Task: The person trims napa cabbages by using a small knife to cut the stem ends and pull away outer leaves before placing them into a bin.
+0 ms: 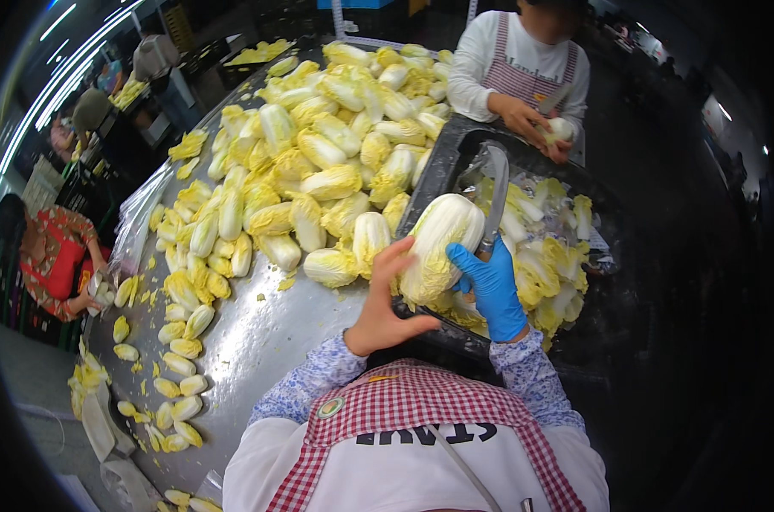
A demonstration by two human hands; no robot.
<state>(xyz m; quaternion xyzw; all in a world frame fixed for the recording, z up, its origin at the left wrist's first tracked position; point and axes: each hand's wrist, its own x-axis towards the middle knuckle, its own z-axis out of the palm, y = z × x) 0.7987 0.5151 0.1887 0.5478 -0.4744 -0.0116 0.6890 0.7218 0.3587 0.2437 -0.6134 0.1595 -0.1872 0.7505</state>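
My right hand point(489, 288), in a blue glove, holds the handle of a knife point(497, 192) with its curved blade pointing up and away from me. The same hand supports a large napa cabbage point(443, 243) from the right, over the near left part of a black tray point(425, 185). Bare and slightly blurred, my left hand point(387, 307) is spread at the left of this cabbage, its thumb and fingers apart; whether a fingertip touches the cabbage I cannot tell. Loose cabbage leaves point(547, 269) and clear plastic lie in the tray, right of the knife.
Many napa cabbages point(323, 147) are heaped on the round metal table point(278, 333), with smaller ones along its left side. Across the tray, a co-worker point(527, 70) holds a knife and a cabbage piece. Another person point(57, 256) stands at the left edge, holding something pale.
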